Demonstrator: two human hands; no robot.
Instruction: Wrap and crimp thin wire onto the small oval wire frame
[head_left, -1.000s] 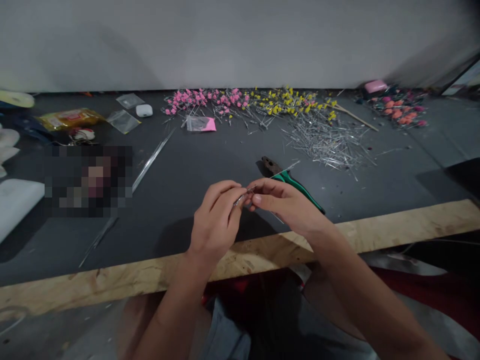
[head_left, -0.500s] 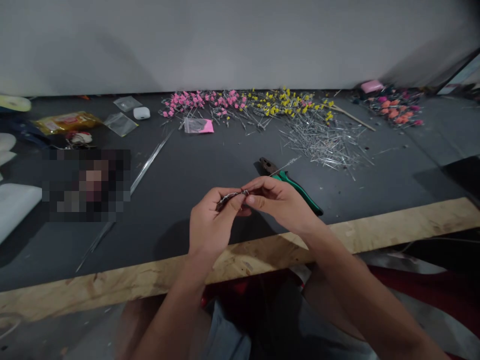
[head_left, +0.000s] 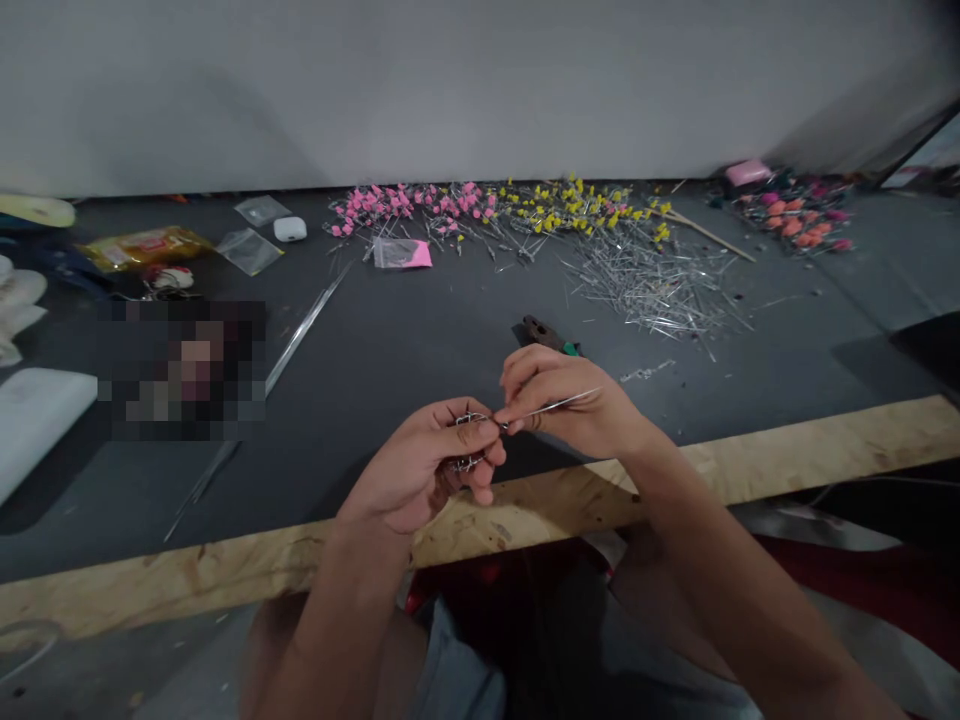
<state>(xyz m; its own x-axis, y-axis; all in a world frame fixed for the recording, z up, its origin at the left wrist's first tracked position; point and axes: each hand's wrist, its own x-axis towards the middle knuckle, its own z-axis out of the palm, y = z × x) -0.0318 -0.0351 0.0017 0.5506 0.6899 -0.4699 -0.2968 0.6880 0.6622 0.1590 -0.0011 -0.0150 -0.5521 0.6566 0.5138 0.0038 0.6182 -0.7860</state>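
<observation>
My left hand [head_left: 409,460] is closed around a small tangle of bent silvery wire [head_left: 465,463]; loops of it show between thumb and fingers. The thumb and fingertips of my right hand [head_left: 581,410] pinch at the tangle's right end, almost touching the left thumb. From that pinch a straight thin wire [head_left: 561,404] runs back across the right hand. In line with it beyond the hand is a twisted, curly stretch of wire [head_left: 649,372], apparently its tail. Pliers [head_left: 541,332] with green handles lie just behind the right hand, which hides most of the handles.
Along the wall lie pink-tipped wire pieces [head_left: 390,205], yellow-tipped ones [head_left: 562,205] and a heap of bare wires [head_left: 667,290]. Orange-tipped pieces [head_left: 802,225] sit far right. Long straight wires [head_left: 304,325] and a small bag [head_left: 401,253] lie left. A wooden strip [head_left: 787,450] edges the table.
My left hand has rolled over and lowered slightly, exposing more of the wire tangle. My right hand has turned, bringing the straight wire across it and swinging the curly tail rightward and down.
</observation>
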